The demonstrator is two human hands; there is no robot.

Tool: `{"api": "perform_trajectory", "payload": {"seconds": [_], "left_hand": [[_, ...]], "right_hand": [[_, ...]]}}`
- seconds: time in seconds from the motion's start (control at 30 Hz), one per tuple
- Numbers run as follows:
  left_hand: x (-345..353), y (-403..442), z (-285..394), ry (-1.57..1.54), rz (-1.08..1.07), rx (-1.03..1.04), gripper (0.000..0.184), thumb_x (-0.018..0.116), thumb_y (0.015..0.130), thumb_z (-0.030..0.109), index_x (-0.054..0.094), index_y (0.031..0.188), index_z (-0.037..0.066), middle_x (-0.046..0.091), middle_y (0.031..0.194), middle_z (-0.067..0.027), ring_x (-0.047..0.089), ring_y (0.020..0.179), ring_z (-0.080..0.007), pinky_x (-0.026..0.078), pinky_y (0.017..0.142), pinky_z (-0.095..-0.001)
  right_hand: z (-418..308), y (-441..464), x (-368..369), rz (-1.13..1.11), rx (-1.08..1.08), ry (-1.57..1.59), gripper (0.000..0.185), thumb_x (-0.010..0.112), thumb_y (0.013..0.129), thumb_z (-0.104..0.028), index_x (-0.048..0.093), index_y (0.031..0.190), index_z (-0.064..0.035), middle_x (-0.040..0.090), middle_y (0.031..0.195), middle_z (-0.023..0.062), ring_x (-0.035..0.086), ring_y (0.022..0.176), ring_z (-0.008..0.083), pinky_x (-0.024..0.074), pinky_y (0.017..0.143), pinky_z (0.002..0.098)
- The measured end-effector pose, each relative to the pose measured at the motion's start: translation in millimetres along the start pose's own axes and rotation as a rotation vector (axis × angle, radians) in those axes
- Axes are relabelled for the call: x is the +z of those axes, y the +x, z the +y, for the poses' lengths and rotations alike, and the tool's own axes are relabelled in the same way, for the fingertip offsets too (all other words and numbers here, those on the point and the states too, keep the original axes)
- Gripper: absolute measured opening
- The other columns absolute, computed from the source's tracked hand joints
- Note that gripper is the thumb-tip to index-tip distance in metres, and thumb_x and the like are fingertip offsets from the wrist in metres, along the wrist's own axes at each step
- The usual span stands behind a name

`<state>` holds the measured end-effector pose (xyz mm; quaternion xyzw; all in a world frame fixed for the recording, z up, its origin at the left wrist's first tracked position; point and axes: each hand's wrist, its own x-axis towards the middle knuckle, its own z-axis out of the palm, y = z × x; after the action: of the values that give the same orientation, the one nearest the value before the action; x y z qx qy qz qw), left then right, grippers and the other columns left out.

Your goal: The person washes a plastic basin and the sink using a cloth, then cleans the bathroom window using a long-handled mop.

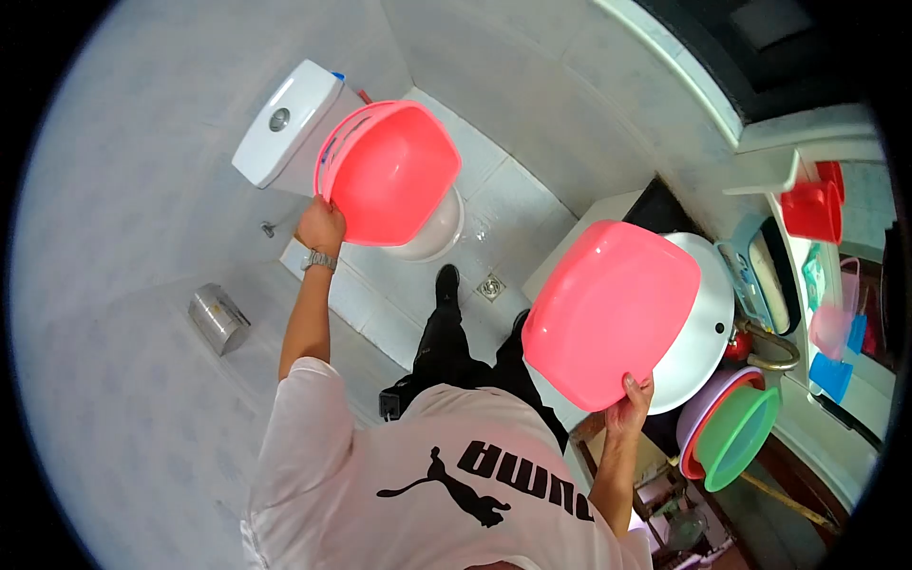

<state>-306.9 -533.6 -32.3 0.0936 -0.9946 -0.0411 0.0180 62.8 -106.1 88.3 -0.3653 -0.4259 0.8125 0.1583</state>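
Note:
My left hand (pixel 322 226), with a watch on its wrist, grips the rim of a pink basin (pixel 394 176). That basin is tilted over the toilet bowl (pixel 432 232), and a second pink rim shows behind it. On the right, my right hand (pixel 630 403) is closed on the lower edge of another pink basin (pixel 608 313). This one partly covers the white sink (pixel 696 356). The fingers of my right hand are mostly hidden under the basin.
The toilet tank (pixel 290 123) stands at the upper left. A metal paper holder (pixel 219 318) is on the left wall. Beside the faucet (pixel 774 350) are stacked basins, the front one green (pixel 738 437). Red cups (pixel 812 211) sit on a shelf. A floor drain (pixel 490 287) lies between.

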Motion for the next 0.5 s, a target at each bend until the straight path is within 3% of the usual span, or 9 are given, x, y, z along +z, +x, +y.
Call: {"api": "perform_trajectory", "payload": {"seconds": [0.1,0.13,0.17,0.27,0.3,0.33,0.43,0.5], "left_hand": [[-69,-21,27,-0.034,0.178,0.047,0.012,0.057,0.079,0.017,0.061,0.083,0.006,0.065,0.075,-0.0169,0.064,0.069,-0.0360,0.049,0.056,-0.0454],[-90,-30,34,-0.111,0.346,0.135,0.008,0.058,0.077,0.013,0.059,0.084,0.007,0.064,0.076,-0.0140,0.063,0.068,-0.0344,0.048,0.056,-0.0439],[-110,-37,41,-0.186,0.511,0.227,0.009,0.058,0.075,0.009,0.057,0.084,0.009,0.063,0.076,-0.0112,0.062,0.068,-0.0327,0.048,0.056,-0.0423],[-182,-58,82,-0.348,0.740,0.326,0.012,0.057,0.073,0.004,0.057,0.083,0.011,0.061,0.076,-0.0085,0.060,0.067,-0.0307,0.047,0.057,-0.0407],[-191,-58,86,-0.316,0.795,0.313,0.018,0.058,0.074,0.002,0.060,0.090,0.011,0.063,0.080,-0.0083,0.061,0.073,-0.0293,0.048,0.060,-0.0379],[-209,-61,99,-0.318,0.817,0.316,0.018,0.058,0.074,0.002,0.060,0.090,0.011,0.063,0.080,-0.0083,0.061,0.073,-0.0293,0.048,0.060,-0.0379],[-253,-58,129,-0.390,1.249,0.572,0.030,0.068,0.076,0.012,0.061,0.104,0.004,0.067,0.089,-0.0104,0.063,0.073,-0.0291,0.050,0.061,-0.0360],[-273,-51,151,-0.406,1.355,0.621,0.030,0.069,0.078,0.016,0.061,0.104,0.003,0.067,0.089,-0.0114,0.063,0.071,-0.0293,0.050,0.060,-0.0359]], "right_hand": [[-16,0,-13,-0.060,-0.044,0.040,0.048,0.073,0.076,-0.010,0.050,0.116,0.0040,0.062,0.107,0.0112,0.062,0.096,0.0213,0.0497,0.088,0.0337],[-21,-1,-21,-0.078,-0.054,0.053,0.048,0.073,0.076,-0.010,0.050,0.116,0.0040,0.062,0.107,0.0112,0.062,0.096,0.0213,0.0497,0.088,0.0337],[-25,-3,-27,-0.098,-0.066,0.055,0.050,0.073,0.075,-0.010,0.049,0.117,0.0041,0.062,0.107,0.0112,0.062,0.097,0.0214,0.0492,0.089,0.0336],[-35,-2,-50,-0.151,-0.105,0.067,0.054,0.074,0.075,-0.010,0.048,0.119,0.0041,0.061,0.109,0.0111,0.061,0.098,0.0213,0.0479,0.091,0.0337],[-38,-1,-57,-0.169,-0.119,0.063,0.055,0.074,0.074,-0.010,0.047,0.120,0.0039,0.061,0.110,0.0111,0.061,0.100,0.0213,0.0471,0.092,0.0338],[-41,0,-62,-0.182,-0.133,0.074,0.055,0.074,0.074,-0.010,0.047,0.120,0.0039,0.061,0.110,0.0111,0.061,0.100,0.0213,0.0471,0.092,0.0338],[-50,0,-74,-0.207,-0.173,0.102,0.055,0.074,0.073,-0.008,0.048,0.121,0.0036,0.061,0.112,0.0102,0.060,0.102,0.0208,0.0463,0.093,0.0341],[-56,0,-80,-0.203,-0.221,0.116,0.057,0.074,0.073,-0.007,0.047,0.123,0.0037,0.060,0.113,0.0101,0.059,0.104,0.0212,0.0450,0.095,0.0342]]}}
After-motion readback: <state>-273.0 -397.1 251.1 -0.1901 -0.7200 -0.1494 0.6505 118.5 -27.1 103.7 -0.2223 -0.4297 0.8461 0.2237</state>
